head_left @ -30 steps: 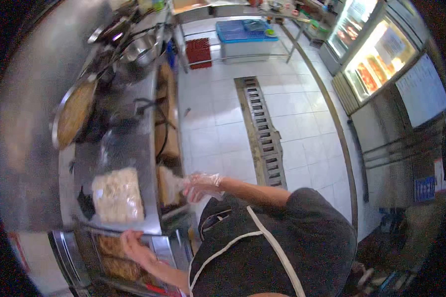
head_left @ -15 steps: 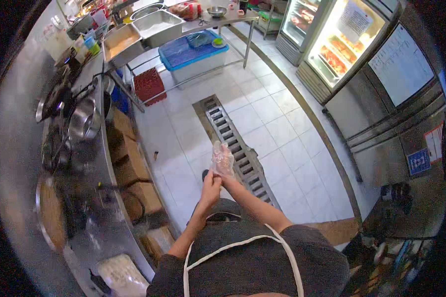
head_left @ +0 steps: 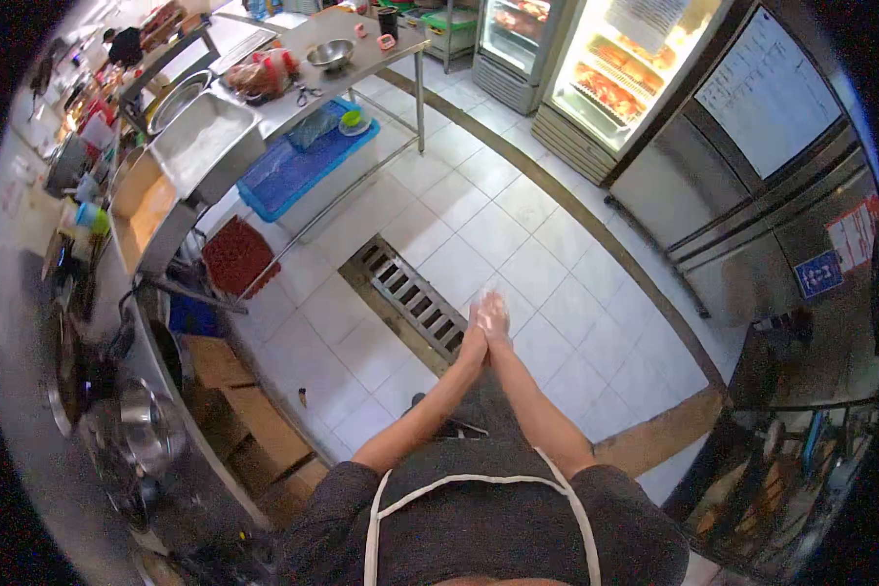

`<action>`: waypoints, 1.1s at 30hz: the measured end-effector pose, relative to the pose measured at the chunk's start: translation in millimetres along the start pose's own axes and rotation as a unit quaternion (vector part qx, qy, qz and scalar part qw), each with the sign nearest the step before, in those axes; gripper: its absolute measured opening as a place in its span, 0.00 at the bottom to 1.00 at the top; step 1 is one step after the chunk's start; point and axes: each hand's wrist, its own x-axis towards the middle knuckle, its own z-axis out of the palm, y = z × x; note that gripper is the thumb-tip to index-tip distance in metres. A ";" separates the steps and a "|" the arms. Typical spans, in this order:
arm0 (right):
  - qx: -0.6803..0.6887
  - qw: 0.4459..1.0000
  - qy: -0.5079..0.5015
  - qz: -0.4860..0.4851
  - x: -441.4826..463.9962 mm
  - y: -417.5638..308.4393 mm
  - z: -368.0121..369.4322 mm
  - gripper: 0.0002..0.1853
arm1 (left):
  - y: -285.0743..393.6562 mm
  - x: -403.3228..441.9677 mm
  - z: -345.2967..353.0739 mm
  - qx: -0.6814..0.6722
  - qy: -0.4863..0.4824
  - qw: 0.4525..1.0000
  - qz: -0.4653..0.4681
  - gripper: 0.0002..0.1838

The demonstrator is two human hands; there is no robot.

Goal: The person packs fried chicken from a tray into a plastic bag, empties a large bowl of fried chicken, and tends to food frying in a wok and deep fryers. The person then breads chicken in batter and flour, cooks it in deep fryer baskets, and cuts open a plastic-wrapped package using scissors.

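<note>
A clear plastic glove (head_left: 494, 297) covers my right hand (head_left: 498, 320), its thin film loose and wrinkled past the fingertips. The fingers inside are stretched out. My left hand (head_left: 476, 330) is bare and pressed flat against the palm side of the gloved hand, with its fingers pointing away from me; their tips are partly lost against the film. Both arms reach forward in front of my dark apron (head_left: 483, 518) with pale trim, above the tiled floor.
A metal floor drain (head_left: 410, 293) runs beneath my hands. On the left are a steel counter with pans (head_left: 151, 425) and cardboard boxes (head_left: 269, 425) below. Ahead stand metal basins (head_left: 205, 146), a blue-lidded tub (head_left: 308, 161) and a red crate (head_left: 236, 256). Lit fridges (head_left: 615, 78) line the right.
My left hand has gone from pinching the glove at the right wrist to lying against the gloved palm. Both hands moved rightward in view, and the camera has turned.
</note>
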 end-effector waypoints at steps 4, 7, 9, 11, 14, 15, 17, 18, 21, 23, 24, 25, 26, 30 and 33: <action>0.089 0.974 -0.133 0.159 47.9 37.1 37.9 0.19 | 14.3 95.0 1.7 0.229 0.099 0.946 -0.204 0.26; 0.206 0.909 -0.228 0.283 95.9 26.6 93.3 0.19 | 31.3 168.1 -3.8 0.136 0.131 0.974 -0.125 0.25; 0.250 0.860 -0.307 0.323 143.3 20.4 127.1 0.19 | 53.7 219.6 4.8 0.043 0.165 0.985 -0.038 0.25; 0.255 0.795 -0.404 0.373 217.0 -4.3 133.1 0.21 | 94.0 280.5 46.5 -0.006 0.193 0.981 0.020 0.25; 0.264 0.734 -0.488 0.391 315.2 -71.6 115.4 0.24 | 153.0 331.8 94.8 -0.025 0.267 0.961 0.067 0.23; 0.272 0.733 -0.505 0.365 346.7 -81.6 111.7 0.25 | 158.4 353.3 96.8 0.040 0.249 0.958 0.136 0.29; 0.286 0.729 -0.538 0.311 399.5 -97.1 102.1 0.26 | 201.3 394.4 160.5 0.011 0.400 0.902 0.165 0.30; 0.295 0.724 -0.554 0.286 423.9 -106.1 95.6 0.27 | 208.3 408.3 158.1 0.009 0.411 0.896 0.165 0.30; 0.312 0.591 -0.663 0.338 490.6 -123.4 53.5 0.26 | 222.4 424.4 83.2 -0.129 0.434 0.873 0.180 0.27; 0.329 0.545 -0.670 0.382 523.7 -136.2 36.1 0.26 | 223.7 436.0 61.4 -0.227 0.434 0.850 0.193 0.25; 0.323 0.541 -0.675 0.384 529.1 -129.1 38.0 0.26 | 220.3 437.4 67.9 -0.233 0.441 0.845 0.193 0.25; 0.259 0.653 -0.650 0.290 530.9 -120.4 43.8 0.25 | 218.2 437.2 75.0 -0.244 0.372 0.880 0.168 0.26; 0.190 0.748 -0.609 0.184 530.9 -113.2 49.4 0.24 | 216.6 437.6 81.0 -0.253 0.299 0.908 0.146 0.28; 0.151 0.818 -0.555 0.021 517.7 -113.5 81.2 0.17 | 224.5 438.7 150.7 -0.198 0.304 0.930 0.060 0.27; 0.104 0.801 -0.587 -0.057 496.4 -133.1 90.7 0.10 | 175.8 426.1 64.5 -0.396 -0.119 0.887 0.208 0.31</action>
